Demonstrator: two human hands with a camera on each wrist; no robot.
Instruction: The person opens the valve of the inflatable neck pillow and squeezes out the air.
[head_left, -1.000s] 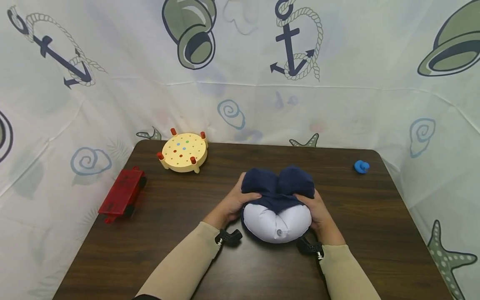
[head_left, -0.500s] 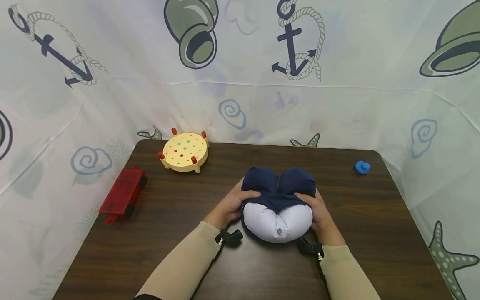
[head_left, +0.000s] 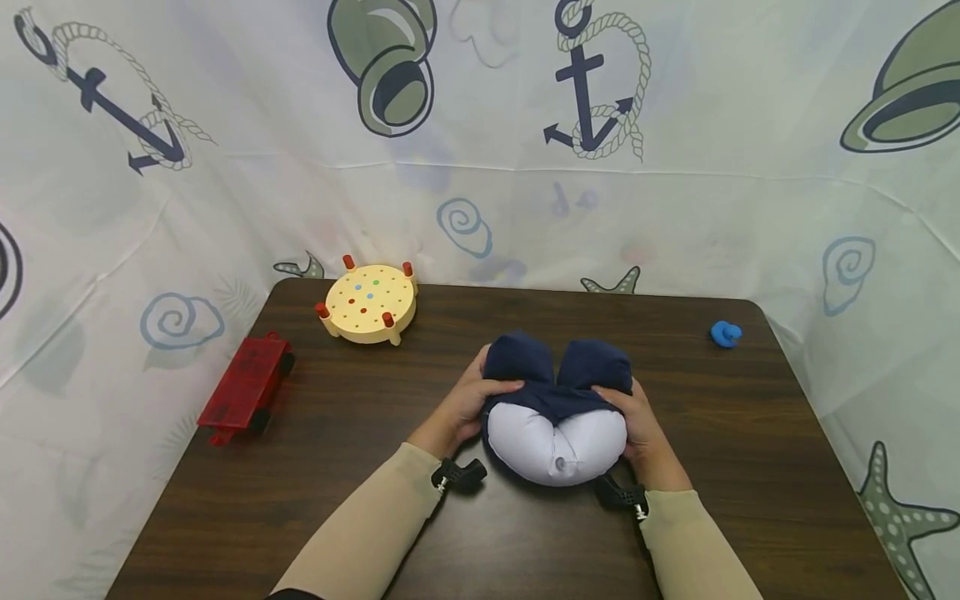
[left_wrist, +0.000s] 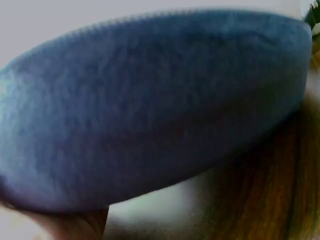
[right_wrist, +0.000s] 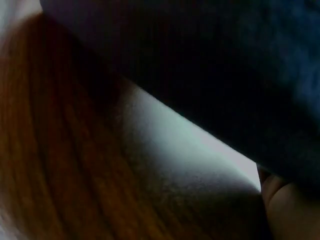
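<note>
1. dark wood-grain table (head_left: 300, 467) stands inside a white curtain (head_left: 720, 125) printed with anchors, hats, shells and starfish.
2. neck pillow (head_left: 555, 404) lies at the centre of the table, folded: the two navy ends sit at 12 o'clock, the pale grey part with a small valve at 6 o'clock, nearest the person.
3. left hand (head_left: 465, 404) grips the pillow's 9 o'clock side; the thumb is curled over the top of the navy fabric, the fingers wrapped round the flank.
4. right hand (head_left: 637, 417) grips the pillow's 3 o'clock side in the same manner, thumb over the navy fabric, fingers round the flank.
5. left wrist view: navy fabric fills most of the frame at close range, blurred, with a finger under its lower left edge and the table grain at lower right.
6. right wrist view: navy fabric over the pale grey part, the table at left, one fingertip at the lower right corner.
7. round yellow peg board (head_left: 367, 304) with red pegs stands at 10 o'clock from the pillow, well apart.
8. red toy wagon (head_left: 243, 387) lies at 9 o'clock, at the table's left edge.
9. small blue toy (head_left: 724, 334) sits at 2 o'clock, near the table's right edge.
</note>
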